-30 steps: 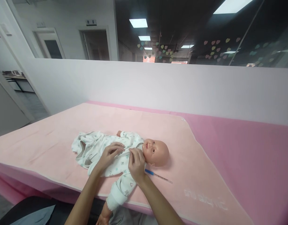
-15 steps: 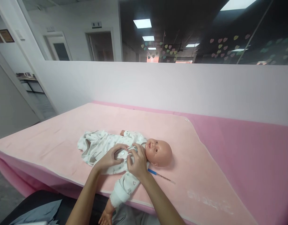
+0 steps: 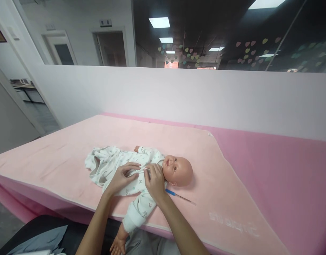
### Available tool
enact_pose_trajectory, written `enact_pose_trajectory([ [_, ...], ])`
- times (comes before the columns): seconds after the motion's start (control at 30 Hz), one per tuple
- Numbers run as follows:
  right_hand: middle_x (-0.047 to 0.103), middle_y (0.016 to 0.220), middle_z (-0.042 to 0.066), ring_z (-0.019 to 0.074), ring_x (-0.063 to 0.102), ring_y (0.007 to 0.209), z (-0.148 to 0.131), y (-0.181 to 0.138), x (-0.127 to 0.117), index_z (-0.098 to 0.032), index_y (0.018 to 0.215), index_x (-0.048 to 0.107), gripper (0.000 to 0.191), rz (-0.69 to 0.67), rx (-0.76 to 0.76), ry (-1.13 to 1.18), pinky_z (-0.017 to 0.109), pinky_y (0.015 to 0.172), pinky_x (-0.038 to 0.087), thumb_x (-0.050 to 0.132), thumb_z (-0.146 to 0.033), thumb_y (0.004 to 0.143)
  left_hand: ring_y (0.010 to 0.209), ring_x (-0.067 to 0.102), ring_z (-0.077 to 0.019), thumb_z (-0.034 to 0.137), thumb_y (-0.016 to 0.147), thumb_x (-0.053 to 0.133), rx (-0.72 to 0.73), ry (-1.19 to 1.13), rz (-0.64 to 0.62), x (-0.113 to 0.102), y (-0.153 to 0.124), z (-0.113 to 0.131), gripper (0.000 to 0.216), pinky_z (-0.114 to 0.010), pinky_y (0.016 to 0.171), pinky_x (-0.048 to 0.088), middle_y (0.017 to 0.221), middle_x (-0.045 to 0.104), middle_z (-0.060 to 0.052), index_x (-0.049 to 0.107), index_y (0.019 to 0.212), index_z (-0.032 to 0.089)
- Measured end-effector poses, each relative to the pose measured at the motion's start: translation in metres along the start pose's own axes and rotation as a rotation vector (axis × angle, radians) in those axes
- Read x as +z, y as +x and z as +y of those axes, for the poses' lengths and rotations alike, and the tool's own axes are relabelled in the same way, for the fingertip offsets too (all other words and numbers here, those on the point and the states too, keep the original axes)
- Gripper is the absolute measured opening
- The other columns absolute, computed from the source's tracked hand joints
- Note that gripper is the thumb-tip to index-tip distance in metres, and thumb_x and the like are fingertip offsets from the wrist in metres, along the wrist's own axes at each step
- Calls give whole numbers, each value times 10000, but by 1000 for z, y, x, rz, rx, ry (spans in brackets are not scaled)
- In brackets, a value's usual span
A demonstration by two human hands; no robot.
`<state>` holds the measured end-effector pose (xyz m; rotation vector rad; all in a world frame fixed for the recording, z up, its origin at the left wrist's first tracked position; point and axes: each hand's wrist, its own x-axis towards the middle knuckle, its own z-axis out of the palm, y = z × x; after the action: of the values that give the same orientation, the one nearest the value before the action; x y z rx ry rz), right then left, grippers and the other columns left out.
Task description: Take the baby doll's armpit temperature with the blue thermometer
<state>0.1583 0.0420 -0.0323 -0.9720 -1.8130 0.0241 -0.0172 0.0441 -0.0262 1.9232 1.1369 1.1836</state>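
left hand (image 3: 122, 178), right hand (image 3: 154, 180) pinch romper (image 3: 117, 166) on doll (image 3: 176, 170)

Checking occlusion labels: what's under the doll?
The doll lies on a pale pink blanket, which covers a darker pink mat. Both hands, left and right, rest on its chest. What lies directly beneath its body is hidden.

We see a pale pink mat (image 3: 72, 148) laid over a deeper pink surface (image 3: 285, 170), set against a low white partition wall (image 3: 179, 95). Above it runs dark glass (image 3: 205, 32) dotted with what look like paper hearts (image 3: 189, 53), reflecting ceiling light panels (image 3: 159, 22). Two white doors (image 3: 110, 47) stand at the left.
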Motion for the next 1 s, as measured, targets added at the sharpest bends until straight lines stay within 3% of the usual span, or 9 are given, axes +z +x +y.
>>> enact_pose_trajectory([
  [0.3, 607, 818, 51, 179, 528, 798, 1, 0, 2, -195, 832, 530, 150, 14, 0, -9, 325, 748, 406, 404, -230, 905, 1044, 577, -232, 311, 772, 635, -41, 17, 39, 2, -1, -3, 189, -336, 882, 488, 1125, 616, -86, 711, 919, 221],
  [0.7, 596, 799, 44, 175, 531, 796, 1, 0, 3, -193, 839, 519, 167, 1, 34, -17, 315, 748, 418, 380, -228, 924, 1087, 556, -260, 258, 762, 616, -63, -22, -24, -3, 0, -5, 238, -372, 912, 477, 1182, 597, -103, 702, 976, 199],
  [1.0, 594, 825, 53, 181, 527, 819, 1, -2, 5, -189, 853, 519, 165, -10, 40, -26, 323, 755, 425, 366, -193, 916, 1048, 578, -255, 256, 742, 617, -64, -39, 10, -2, 1, -6, 195, -359, 876, 488, 1133, 626, -110, 717, 891, 179],
])
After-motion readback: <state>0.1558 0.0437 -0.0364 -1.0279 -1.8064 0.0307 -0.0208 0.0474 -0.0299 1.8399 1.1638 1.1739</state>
